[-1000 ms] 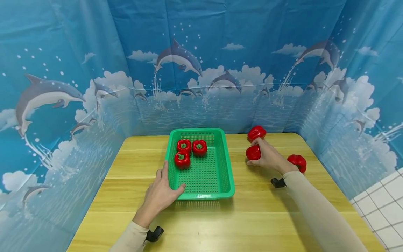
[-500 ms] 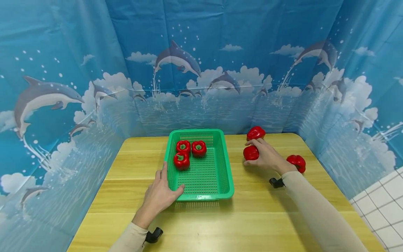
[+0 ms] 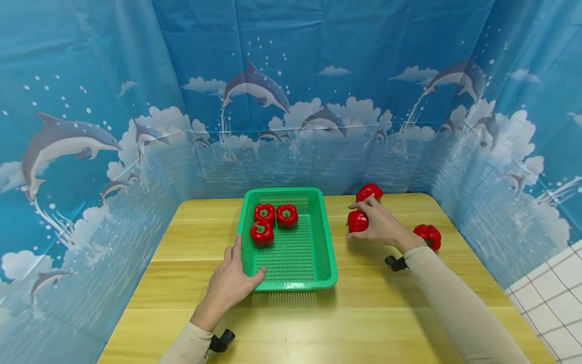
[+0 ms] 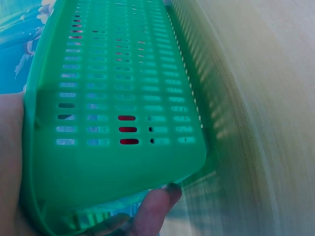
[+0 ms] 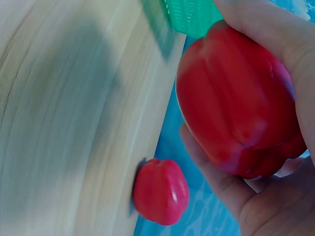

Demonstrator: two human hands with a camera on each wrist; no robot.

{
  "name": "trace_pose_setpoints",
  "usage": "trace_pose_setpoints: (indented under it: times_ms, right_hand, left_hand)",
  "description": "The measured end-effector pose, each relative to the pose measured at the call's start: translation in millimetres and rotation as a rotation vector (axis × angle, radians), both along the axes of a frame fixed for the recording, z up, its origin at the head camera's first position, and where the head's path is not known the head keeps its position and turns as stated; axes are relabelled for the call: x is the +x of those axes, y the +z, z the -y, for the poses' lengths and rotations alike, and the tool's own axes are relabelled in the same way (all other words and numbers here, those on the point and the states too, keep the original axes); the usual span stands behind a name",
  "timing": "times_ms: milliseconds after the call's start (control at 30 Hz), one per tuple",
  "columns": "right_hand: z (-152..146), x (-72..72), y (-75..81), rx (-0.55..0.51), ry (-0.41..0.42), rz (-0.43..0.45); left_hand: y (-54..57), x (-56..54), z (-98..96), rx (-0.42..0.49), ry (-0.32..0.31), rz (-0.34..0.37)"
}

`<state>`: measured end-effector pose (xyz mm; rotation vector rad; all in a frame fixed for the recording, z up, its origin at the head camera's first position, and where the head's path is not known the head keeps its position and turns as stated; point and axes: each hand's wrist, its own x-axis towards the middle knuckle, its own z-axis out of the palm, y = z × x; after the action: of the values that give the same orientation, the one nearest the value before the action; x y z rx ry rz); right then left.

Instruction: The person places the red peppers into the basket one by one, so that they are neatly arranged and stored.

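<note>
My right hand (image 3: pixel 382 222) holds a red bell pepper (image 3: pixel 356 221) above the table, right of the green basket (image 3: pixel 334 263). In the right wrist view, thumb and fingers wrap the sides of this bell pepper (image 5: pixel 236 103). My left hand (image 3: pixel 231 278) grips the basket's near left corner, with the thumb over the front rim and fingers along the left side. The left wrist view shows a fingertip (image 4: pixel 155 209) against the basket's slotted wall (image 4: pixel 113 167). Several red bell peppers (image 3: pixel 262 233) sit at the left and back inside the basket.
A red bell pepper (image 3: pixel 369 192) lies at the table's back edge, just behind the right hand. Another bell pepper (image 3: pixel 428 236) rests beside the right wrist. A dolphin-print curtain (image 3: pixel 291 151) surrounds the wooden table (image 3: pixel 291 323) at the back and sides.
My right hand has moved a little left toward the basket with the bell pepper in its grasp. The left hand and the basket have stayed in place.
</note>
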<state>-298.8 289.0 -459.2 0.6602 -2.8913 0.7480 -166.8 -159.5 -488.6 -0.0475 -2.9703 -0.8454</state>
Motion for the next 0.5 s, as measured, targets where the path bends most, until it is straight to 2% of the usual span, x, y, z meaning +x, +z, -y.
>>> trace_pose_setpoints:
  times_ms: [500]
  right_hand:
    - [8.3, 8.7, 10.1, -0.001, 0.04, -0.056]
  left_hand:
    - [0.1, -0.1, 0.2, 0.004, -0.004, -0.005]
